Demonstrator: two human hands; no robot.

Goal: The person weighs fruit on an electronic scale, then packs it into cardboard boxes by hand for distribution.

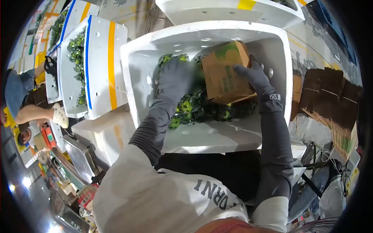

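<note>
A brown cardboard box (225,77) with green print is tilted inside a large white foam box (206,143). My right hand (252,73), in a grey glove, grips its right side with the thumb on the near face. Beneath it and to its left lies bright green produce in clear, shiny plastic (186,110); its kind is too unclear to name. Over the left part of this produce is my left hand (176,75), also gloved in grey. Its fingers are smeared by motion, so I cannot tell what they hold.
To the left stand white foam boxes with blue and orange tape (103,66), one showing packed greens (77,64). Another foam box (229,13) is beyond the rim. Flattened brown cardboard (326,93) is stacked at right. At far left a person's leg (37,113) shows.
</note>
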